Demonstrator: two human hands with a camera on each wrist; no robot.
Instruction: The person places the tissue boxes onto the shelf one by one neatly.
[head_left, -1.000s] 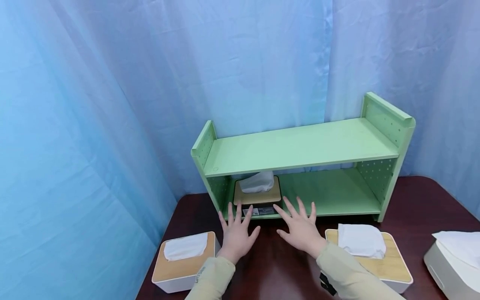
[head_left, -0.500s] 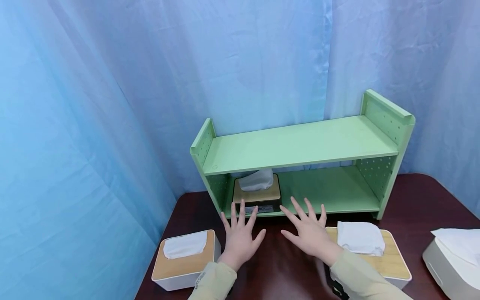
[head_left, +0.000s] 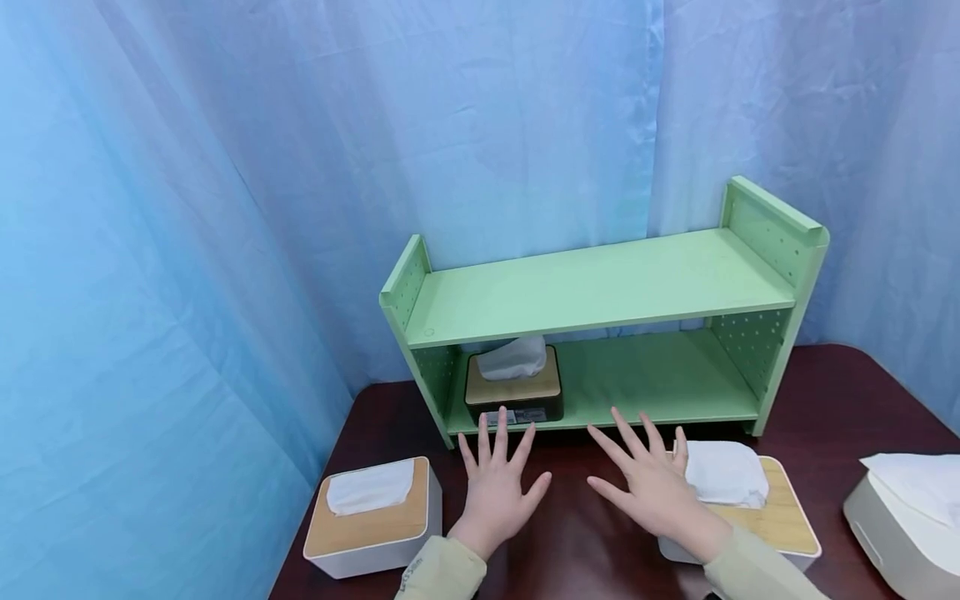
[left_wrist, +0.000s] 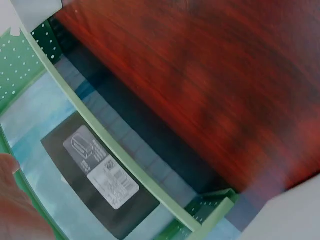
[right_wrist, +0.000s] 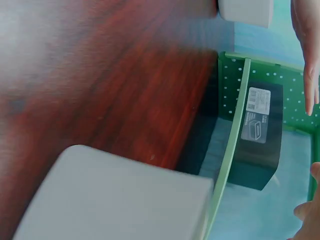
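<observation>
A dark tissue box with a wooden lid and a white tissue stands at the left end of the green shelf's lower level. My left hand hovers in front of it with fingers spread, the fingertips overlapping the label in the head view. My right hand is also spread, holding nothing, and partly overlaps the white tissue box on the right. Another white tissue box with a wooden lid lies left of my left hand. In the right wrist view the dark box shows behind the shelf's front edge.
At the far right stands a light grey tissue box with tissue on top. The shelf's upper board holds nothing. Blue curtains hang behind the dark red wooden table.
Both spread hands have drifted right and slightly back toward me, away from the shelf. The tissue boxes and shelf have stayed in place.
</observation>
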